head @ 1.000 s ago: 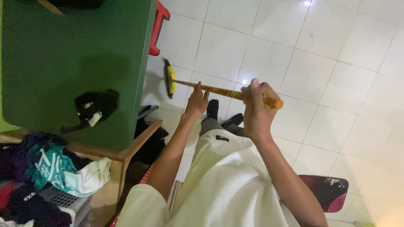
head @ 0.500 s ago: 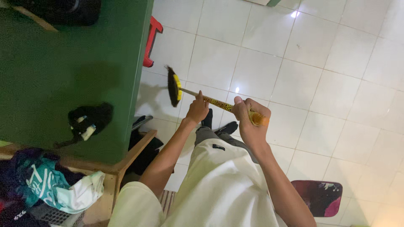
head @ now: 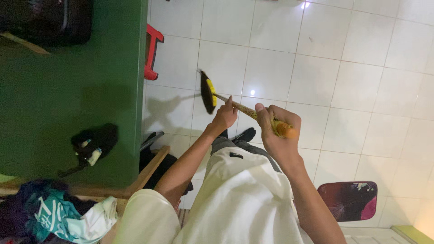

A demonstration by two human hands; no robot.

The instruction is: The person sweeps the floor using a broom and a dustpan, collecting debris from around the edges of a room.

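You are gripping a long broom with a yellow patterned handle [head: 246, 111]: your right hand [head: 275, 129] is clenching its orange end, your left hand [head: 224, 116] grasping mid-shaft. Its black bristles are resting on the white tiled floor [head: 343, 68] beside the green tabletop [head: 68, 99]; no swept pile is showing.

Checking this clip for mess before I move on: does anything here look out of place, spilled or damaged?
Nothing spilled or broken shows. Both hands, left hand and right hand, grip the broom over clean-looking floor tiles. The only untidy spot is the heap of clothes at lower left, beside the green table.
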